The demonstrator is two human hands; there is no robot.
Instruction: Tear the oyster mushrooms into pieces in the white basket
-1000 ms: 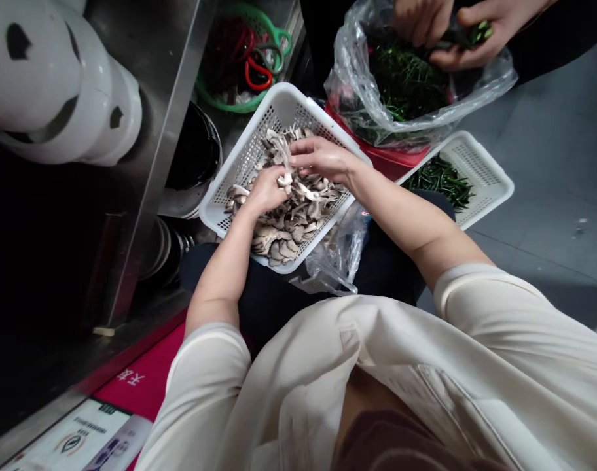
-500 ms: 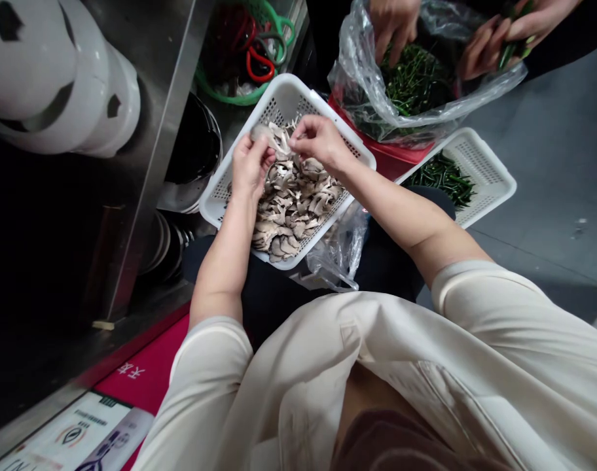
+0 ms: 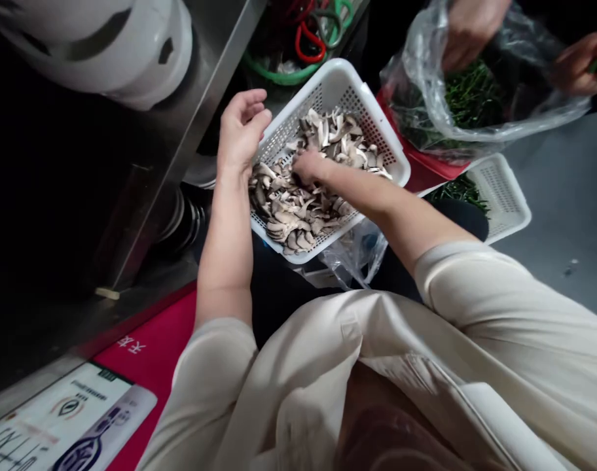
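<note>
We are seeing what is looking like a working kitchen: a white perforated plastic basket (image 3: 357, 101) is holding grey-and-white mushroom pieces (image 3: 323, 206), a clear, crinkled plastic bag (image 3: 499, 133) is containing thin green vegetables (image 3: 470, 98), and a long, straight-edged metal surface (image 3: 205, 98) is running alongside, gleaming dully.

The person's left forearm (image 3: 232, 242) extends straight ahead, the left hand (image 3: 243, 131) raised and empty, fingers loosely bent inward, thumb apart. The right forearm (image 3: 384, 196) slants inward, the right hand (image 3: 309, 167) lowered, its fingertips hidden.
</note>
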